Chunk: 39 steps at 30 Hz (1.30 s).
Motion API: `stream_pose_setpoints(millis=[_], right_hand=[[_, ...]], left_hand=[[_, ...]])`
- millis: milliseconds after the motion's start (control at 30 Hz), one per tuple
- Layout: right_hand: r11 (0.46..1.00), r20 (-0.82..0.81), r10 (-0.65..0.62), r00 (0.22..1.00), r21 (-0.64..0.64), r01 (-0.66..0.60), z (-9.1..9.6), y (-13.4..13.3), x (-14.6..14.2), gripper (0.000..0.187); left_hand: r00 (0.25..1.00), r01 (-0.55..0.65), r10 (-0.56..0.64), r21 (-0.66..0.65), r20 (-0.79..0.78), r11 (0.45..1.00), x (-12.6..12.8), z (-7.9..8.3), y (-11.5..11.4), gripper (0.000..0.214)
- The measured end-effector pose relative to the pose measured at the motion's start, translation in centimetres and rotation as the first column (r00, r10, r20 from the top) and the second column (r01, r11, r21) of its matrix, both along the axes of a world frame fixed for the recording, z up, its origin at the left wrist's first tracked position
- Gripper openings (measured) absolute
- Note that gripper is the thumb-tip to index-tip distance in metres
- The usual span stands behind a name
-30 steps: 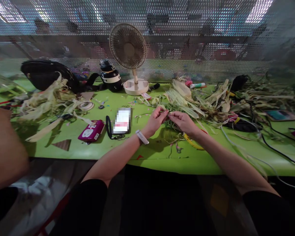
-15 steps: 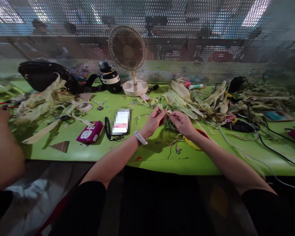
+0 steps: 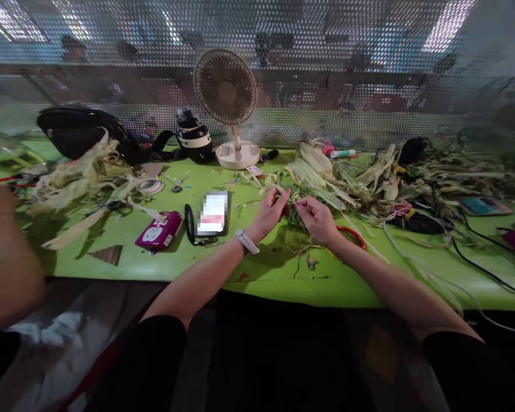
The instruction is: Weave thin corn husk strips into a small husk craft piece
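Observation:
My left hand [image 3: 271, 212], with a white band on its wrist, is closed in a pinch over the middle of the green table [image 3: 257, 289]. My right hand [image 3: 316, 217] faces it a short gap away, thumb and forefinger pressed together. Whatever is between the fingers of either hand is too small to make out. Green stems [image 3: 299, 197] lie just behind and between the hands. Pale dried husks [image 3: 320, 171] are heaped beyond them. Partly under my right forearm rests a tool with red and yellow looped handles [image 3: 355, 233].
A fan [image 3: 225, 91] and a black bottle [image 3: 193, 137] stand at the back. Left of my hands lie a phone [image 3: 214, 213], a purple device [image 3: 159, 232], husks [image 3: 86, 177] and a black bag [image 3: 83, 131]. Cables [image 3: 476, 257] cross the right side. Another person's arm [image 3: 8, 257] is at far left.
The view has shifted slightly. My hands stay close together with nearly the same pinch; a pale piece seen near the left fingers earlier is less visible now.

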State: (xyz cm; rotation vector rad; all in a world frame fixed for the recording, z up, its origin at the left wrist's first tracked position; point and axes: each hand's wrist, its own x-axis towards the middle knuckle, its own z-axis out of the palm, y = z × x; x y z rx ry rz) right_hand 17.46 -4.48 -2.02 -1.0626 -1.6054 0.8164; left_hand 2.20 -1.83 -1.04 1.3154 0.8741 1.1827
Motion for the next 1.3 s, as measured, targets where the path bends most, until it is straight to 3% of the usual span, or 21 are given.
stream_pose_setpoints(millis=[167,467,600,733,833,967,1100,1233,1300], right_hand=[[0.998,0.048,-0.030,0.998,0.057,0.027,0.0,-0.1,0.1,0.023],[0.993,0.020,-0.044,0.999,0.112,0.042,-0.2,0.2,0.1,0.026],[0.990,0.018,-0.055,0.998,0.128,0.053,-0.2,0.2,0.0,0.024],[0.992,-0.012,-0.063,0.998,0.111,0.063,-0.2,-0.2,-0.5,0.025],[0.993,-0.038,-0.065,0.997,0.094,0.069,-0.1,-0.3,-0.6,0.027],[0.995,-0.147,-0.039,0.988,-0.102,0.024,0.4,-0.2,-0.5,0.031],[0.940,-0.338,-0.091,0.937,-0.340,-0.031,0.8,0.2,-0.3,0.047],[0.915,-0.368,-0.078,0.927,-0.395,-0.080,0.7,0.5,-0.4,0.045],[0.926,-0.331,-0.088,0.939,-0.374,-0.045,0.6,0.5,-0.3,0.039]], left_hand=[[0.990,0.008,0.019,0.189,-0.137,0.982,-0.1,-0.6,0.4,0.046],[0.979,0.132,-0.092,0.226,-0.180,0.965,-0.4,-0.4,0.3,0.046],[0.991,0.112,-0.094,0.196,-0.097,0.974,0.0,-0.5,0.2,0.045],[0.993,0.081,-0.086,0.064,0.085,0.995,0.5,-0.5,0.0,0.047],[0.989,0.096,-0.098,0.026,0.114,0.995,0.6,-0.2,-0.2,0.046],[0.997,0.078,-0.077,0.219,-0.015,0.973,0.1,0.0,0.0,0.040],[0.980,0.146,-0.079,0.397,-0.181,0.906,-0.2,-0.4,0.4,0.041],[0.958,0.196,-0.064,0.475,-0.280,0.858,-0.3,-0.7,0.5,0.039],[0.955,0.192,-0.045,0.500,-0.292,0.844,-0.3,-0.8,0.4,0.038]])
